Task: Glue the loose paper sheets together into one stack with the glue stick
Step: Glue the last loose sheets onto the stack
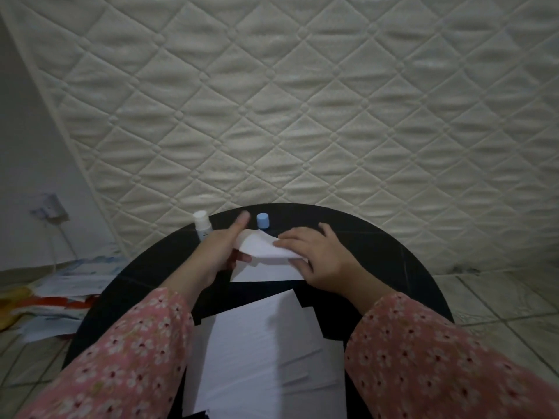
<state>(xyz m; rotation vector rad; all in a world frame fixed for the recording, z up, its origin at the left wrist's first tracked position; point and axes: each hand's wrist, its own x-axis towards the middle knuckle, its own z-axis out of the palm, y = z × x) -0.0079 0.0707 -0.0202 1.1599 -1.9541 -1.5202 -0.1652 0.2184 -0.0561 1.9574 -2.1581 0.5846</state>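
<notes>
On a round black worktop (378,237), two hands work a white paper sheet (266,247).

Left hand (222,252) grips the sheet's left edge, thumb extended; right hand (314,261) presses flat on its right side, fingers fairly straight. More loose sheets (266,352) lie nearer the person. Behind stand a white glue stick (201,225) and blue cap (263,221), against a quilted mattress (302,101).

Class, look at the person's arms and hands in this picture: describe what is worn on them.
Both arms wear long pink sleeves printed with small white flowers that have dark red centres; the left sleeve and right sleeve match and end at the wrists. The left hand and right hand are bare: no gloves, rings or watch show.
</notes>
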